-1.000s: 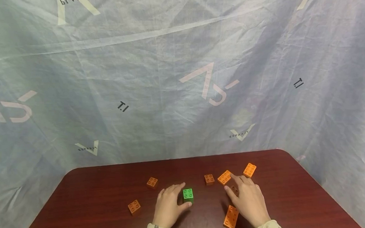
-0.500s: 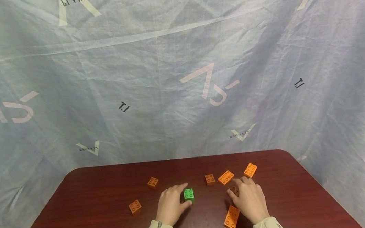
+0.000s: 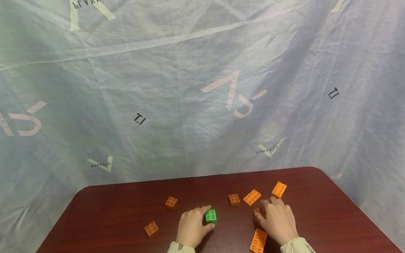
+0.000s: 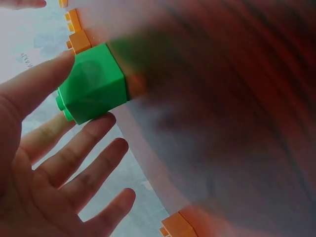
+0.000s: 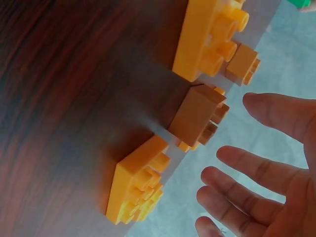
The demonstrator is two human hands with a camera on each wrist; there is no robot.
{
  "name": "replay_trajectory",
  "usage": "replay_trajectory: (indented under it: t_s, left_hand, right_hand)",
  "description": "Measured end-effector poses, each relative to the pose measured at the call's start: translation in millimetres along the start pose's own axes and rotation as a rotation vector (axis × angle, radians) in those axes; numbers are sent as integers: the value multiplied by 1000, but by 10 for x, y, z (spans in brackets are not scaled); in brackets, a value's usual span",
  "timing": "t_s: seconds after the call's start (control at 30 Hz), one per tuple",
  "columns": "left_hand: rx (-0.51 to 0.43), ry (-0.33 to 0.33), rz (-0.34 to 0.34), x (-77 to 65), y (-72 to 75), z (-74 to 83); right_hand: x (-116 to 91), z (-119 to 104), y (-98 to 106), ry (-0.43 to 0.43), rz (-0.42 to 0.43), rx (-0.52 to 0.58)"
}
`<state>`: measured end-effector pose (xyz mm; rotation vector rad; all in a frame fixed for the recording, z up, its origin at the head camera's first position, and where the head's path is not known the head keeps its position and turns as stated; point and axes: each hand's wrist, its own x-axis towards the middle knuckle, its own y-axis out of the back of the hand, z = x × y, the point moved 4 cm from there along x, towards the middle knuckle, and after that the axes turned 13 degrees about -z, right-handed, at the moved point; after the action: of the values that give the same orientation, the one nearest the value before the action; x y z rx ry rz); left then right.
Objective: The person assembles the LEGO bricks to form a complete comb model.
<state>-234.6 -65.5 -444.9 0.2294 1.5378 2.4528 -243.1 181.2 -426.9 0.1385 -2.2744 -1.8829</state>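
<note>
Left hand: pinching green block.
Brown block: ten o'clock from my relaxed right hand (ungrasped).
Remaining blocks: unjoined.

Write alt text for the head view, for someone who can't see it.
A person's left hand frames a green brick with thumb and finger on a dark red table, while the right hand partly hides a brown brick. Six other bricks, orange to brown, lie scattered; wrinkled printed cloth hangs behind.
</note>
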Motion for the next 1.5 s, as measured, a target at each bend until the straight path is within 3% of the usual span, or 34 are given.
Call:
replay_trajectory:
  t_s: [0.77,1.1,1.5]
  left_hand:
    - [26,-19,0,26,-59,-49]
    - [-54,-13,-57,-6,-57,-79]
    - [-159,11,-129,3,-73,-90]
  right_hand:
    - [32,68,-106,-8,-36,-52]
    - [61,57,-138,-21,-78,-75]
    - [55,47,-143,-11,-72,-74]
